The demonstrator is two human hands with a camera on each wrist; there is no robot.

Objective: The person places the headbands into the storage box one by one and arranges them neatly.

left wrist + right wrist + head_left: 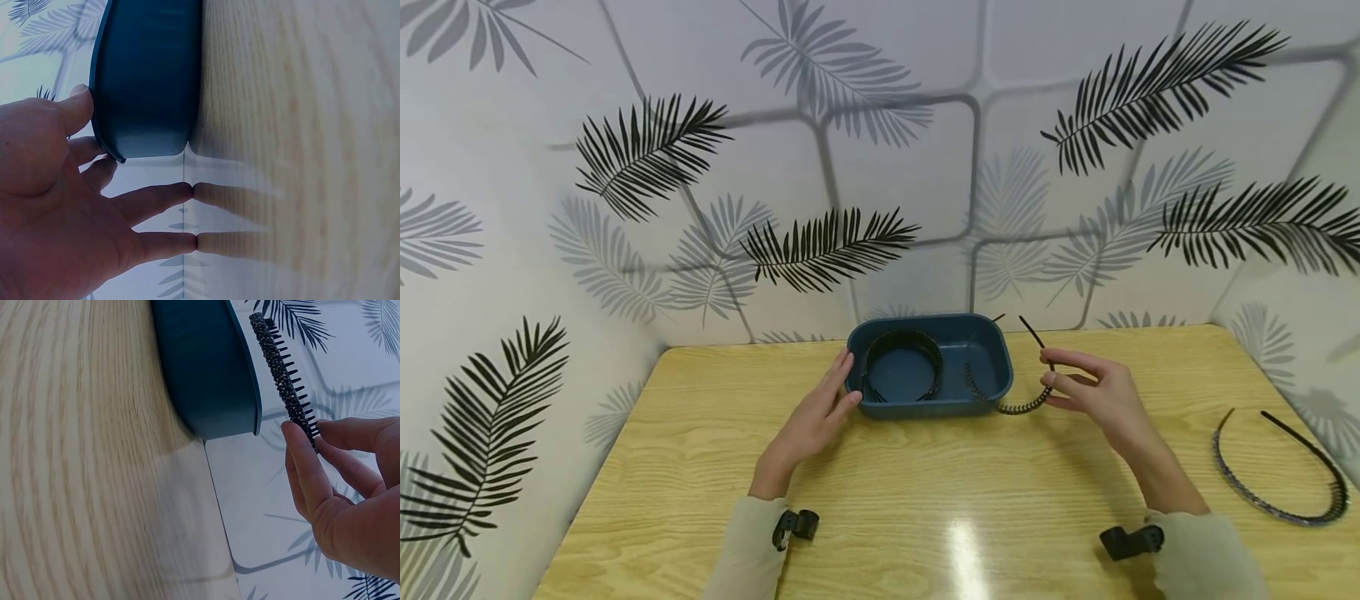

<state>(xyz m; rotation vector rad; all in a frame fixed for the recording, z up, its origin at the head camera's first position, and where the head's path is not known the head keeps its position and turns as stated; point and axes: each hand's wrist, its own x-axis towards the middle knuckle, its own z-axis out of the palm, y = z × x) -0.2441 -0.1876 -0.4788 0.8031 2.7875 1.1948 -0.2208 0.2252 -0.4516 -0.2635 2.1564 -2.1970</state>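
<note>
A dark blue rectangular box (917,410) stands near the wall edge of the table. At its left end is my left hand (808,425), thumb and two fingers holding the rim at the corner. In the left wrist view, the other two fingertips (190,190) touch the tabletop. My right hand (1105,396) pinches a dark headband (1026,407) with comb teeth and a beaded, glittery outer face (284,375). One side of this headband overlaps the box's right end in the head view. Black toothed headbands (938,367) lie in the left part of the box.
Another dark headband (1273,504) with a shiny band lies at the right side of the wooden table (865,517). A patterned wall (910,183) with feather prints rises right behind the box. Black wrist cameras (1123,543) sit at both sleeves.
</note>
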